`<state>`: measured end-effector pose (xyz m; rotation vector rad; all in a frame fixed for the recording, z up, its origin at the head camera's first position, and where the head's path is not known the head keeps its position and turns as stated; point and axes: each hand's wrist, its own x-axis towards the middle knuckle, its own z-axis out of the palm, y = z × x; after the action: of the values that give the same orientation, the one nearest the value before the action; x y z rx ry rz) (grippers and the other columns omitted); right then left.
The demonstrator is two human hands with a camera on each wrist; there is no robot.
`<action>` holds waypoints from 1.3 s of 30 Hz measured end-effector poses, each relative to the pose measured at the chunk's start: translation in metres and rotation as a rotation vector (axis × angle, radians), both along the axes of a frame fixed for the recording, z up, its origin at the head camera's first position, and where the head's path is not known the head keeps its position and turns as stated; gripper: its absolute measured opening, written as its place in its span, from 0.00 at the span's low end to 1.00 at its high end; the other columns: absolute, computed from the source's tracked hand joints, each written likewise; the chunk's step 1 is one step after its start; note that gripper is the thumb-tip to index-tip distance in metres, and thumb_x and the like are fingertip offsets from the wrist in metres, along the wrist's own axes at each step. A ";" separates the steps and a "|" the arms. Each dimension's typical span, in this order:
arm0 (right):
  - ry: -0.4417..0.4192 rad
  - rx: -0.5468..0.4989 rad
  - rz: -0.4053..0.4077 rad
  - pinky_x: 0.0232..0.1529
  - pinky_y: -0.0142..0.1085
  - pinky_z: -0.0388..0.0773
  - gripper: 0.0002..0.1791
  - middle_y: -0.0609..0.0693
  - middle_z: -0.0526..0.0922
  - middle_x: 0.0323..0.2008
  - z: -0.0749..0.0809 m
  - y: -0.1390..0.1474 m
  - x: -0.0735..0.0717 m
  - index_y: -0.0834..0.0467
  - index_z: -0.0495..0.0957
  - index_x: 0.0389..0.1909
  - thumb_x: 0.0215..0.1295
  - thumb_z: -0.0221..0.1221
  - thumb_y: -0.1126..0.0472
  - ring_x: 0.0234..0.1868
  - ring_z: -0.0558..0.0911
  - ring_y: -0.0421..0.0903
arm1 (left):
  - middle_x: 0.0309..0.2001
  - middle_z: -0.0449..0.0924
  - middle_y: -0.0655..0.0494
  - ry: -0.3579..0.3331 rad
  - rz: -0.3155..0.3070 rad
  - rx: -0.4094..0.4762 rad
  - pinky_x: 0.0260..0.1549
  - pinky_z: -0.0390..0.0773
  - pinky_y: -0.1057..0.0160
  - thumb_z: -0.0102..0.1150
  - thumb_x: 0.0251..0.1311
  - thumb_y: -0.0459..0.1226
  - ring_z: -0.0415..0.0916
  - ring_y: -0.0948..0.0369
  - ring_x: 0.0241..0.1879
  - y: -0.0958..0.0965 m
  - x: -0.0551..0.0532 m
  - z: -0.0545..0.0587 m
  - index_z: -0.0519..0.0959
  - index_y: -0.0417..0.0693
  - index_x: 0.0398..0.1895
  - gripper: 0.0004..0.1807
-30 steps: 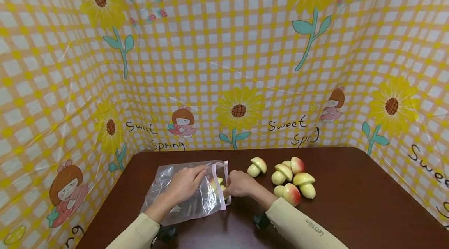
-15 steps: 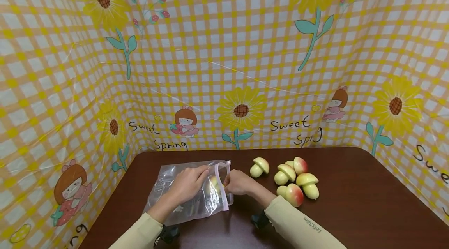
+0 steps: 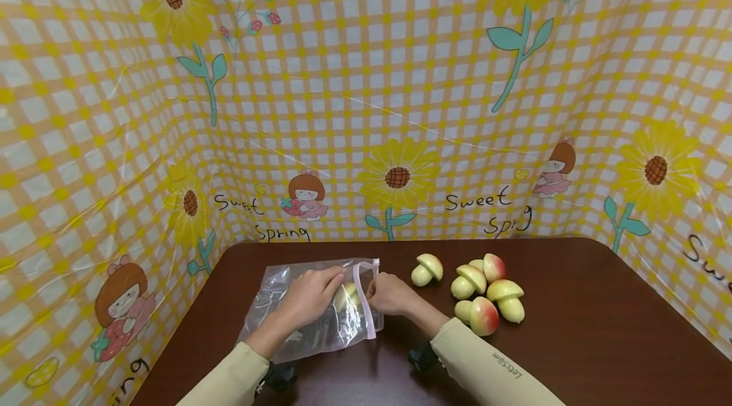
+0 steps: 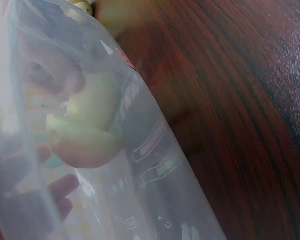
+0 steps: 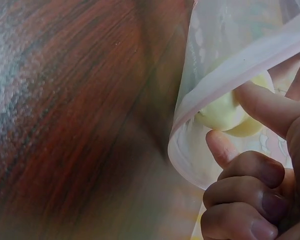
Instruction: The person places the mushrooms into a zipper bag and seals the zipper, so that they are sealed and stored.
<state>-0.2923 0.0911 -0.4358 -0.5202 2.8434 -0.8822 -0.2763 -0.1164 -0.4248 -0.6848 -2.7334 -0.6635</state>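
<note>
Around me, on the left, far and right sides, hangs a creased yellow, orange and white checked sheet [image 3: 343,75], printed with big yellow sunflowers [image 3: 398,177], red-haired cartoon girls [image 3: 307,195] and black "Sweet" lettering [image 3: 477,201]. Before me spreads a dark reddish-brown wood-grained table [image 3: 589,317], far corners rounded, pale light shining nearest me.

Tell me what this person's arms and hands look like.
The left sleeve and right sleeve are pale yellow, the right one with small dark lettering. The left hand and right hand are ungloved. A black device sits at each wrist.
</note>
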 end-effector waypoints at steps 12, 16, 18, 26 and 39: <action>0.022 -0.029 0.031 0.25 0.33 0.69 0.04 0.45 0.81 0.22 0.000 -0.003 -0.005 0.55 0.84 0.23 0.55 0.66 0.64 0.26 0.74 0.43 | 0.44 0.88 0.57 0.040 0.005 0.009 0.34 0.80 0.51 0.49 0.76 0.45 0.83 0.60 0.37 -0.001 -0.001 0.002 0.83 0.56 0.56 0.16; 0.036 -0.033 0.061 0.27 0.35 0.71 0.02 0.46 0.82 0.24 -0.001 -0.004 -0.006 0.56 0.85 0.25 0.55 0.66 0.63 0.27 0.74 0.44 | 0.42 0.87 0.58 0.024 0.006 0.006 0.32 0.77 0.54 0.48 0.77 0.45 0.78 0.62 0.33 -0.001 -0.001 0.003 0.83 0.56 0.57 0.16; 0.035 -0.040 0.065 0.28 0.35 0.72 0.01 0.48 0.82 0.25 -0.001 -0.005 -0.006 0.56 0.86 0.27 0.55 0.66 0.63 0.27 0.74 0.44 | 0.40 0.86 0.59 0.013 0.005 0.009 0.31 0.75 0.56 0.48 0.77 0.45 0.75 0.63 0.31 -0.001 0.000 0.004 0.83 0.57 0.57 0.16; 0.004 -0.082 0.078 0.31 0.35 0.77 0.07 0.50 0.85 0.28 -0.001 -0.010 -0.007 0.58 0.88 0.31 0.61 0.66 0.58 0.28 0.76 0.43 | 0.47 0.87 0.56 -0.003 0.003 0.034 0.38 0.80 0.49 0.48 0.77 0.45 0.83 0.60 0.39 -0.001 0.002 0.006 0.83 0.56 0.58 0.17; 0.016 -0.103 0.133 0.32 0.34 0.75 0.05 0.48 0.86 0.28 0.005 -0.004 -0.006 0.57 0.89 0.33 0.58 0.66 0.62 0.28 0.75 0.42 | 0.47 0.87 0.56 -0.001 0.002 0.044 0.39 0.81 0.50 0.48 0.77 0.45 0.82 0.60 0.38 -0.003 -0.002 0.007 0.83 0.55 0.57 0.17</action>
<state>-0.2978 0.0874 -0.4306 -0.7218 2.7503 -1.0070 -0.2781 -0.1194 -0.4179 -0.6723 -2.7116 -0.7218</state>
